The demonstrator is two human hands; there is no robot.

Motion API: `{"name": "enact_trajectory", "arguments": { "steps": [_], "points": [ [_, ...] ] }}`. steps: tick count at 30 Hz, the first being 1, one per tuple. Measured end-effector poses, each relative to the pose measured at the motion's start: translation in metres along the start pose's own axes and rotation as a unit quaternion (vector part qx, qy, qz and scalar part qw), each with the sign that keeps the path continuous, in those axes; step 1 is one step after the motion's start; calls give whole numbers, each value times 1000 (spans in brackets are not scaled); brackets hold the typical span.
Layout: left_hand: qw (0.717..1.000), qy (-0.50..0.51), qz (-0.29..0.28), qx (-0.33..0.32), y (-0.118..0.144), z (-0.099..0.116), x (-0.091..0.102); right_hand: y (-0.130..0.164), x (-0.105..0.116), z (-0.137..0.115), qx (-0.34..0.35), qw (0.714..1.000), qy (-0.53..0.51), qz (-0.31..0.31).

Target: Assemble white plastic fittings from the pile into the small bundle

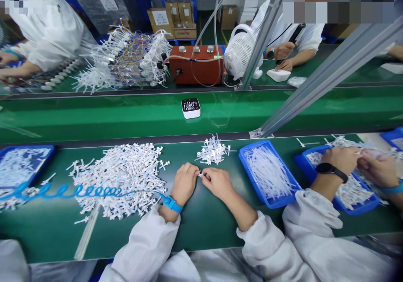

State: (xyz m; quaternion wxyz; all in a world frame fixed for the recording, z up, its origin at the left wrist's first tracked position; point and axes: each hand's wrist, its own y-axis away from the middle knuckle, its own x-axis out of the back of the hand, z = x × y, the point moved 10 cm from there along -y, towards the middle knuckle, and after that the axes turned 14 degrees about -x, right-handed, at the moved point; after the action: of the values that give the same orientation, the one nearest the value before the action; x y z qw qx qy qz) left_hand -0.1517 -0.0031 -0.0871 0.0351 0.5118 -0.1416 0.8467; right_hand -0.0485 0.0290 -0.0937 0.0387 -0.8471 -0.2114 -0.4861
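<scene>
My left hand (185,183), with a blue wrist strap (172,204), is closed on a small white plastic fitting (200,174). Meeting it at the fitting, my right hand (218,182) has its thumb and finger pinched together on the other side. The fingers hide most of the fitting. Just beyond my hands lies a small pile of white fittings with short tubes (214,149). A much larger heap of similar pieces (119,177) spreads to the left. On the right, a blue tray (242,158) holds cut translucent tubes (269,171).
A co-worker's hands (340,162) work over another blue tray (374,202) at right. A blue coiled cord (63,190) crosses the large heap. Beyond stand a white monitor (191,109) on the green belt (141,116), a metal post (299,78), a red box (197,70) and a fan (241,53).
</scene>
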Motion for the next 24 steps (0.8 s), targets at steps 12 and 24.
{"name": "enact_trajectory", "arguments": {
  "steps": [12,24],
  "points": [
    [998,-45,-32,-1,-2,2,-4,0,0,-2,-7,999,34,-10],
    [997,-60,-46,5,-1,2,-9,1,-3,-3,-19,997,61,-43]
  ]
}}
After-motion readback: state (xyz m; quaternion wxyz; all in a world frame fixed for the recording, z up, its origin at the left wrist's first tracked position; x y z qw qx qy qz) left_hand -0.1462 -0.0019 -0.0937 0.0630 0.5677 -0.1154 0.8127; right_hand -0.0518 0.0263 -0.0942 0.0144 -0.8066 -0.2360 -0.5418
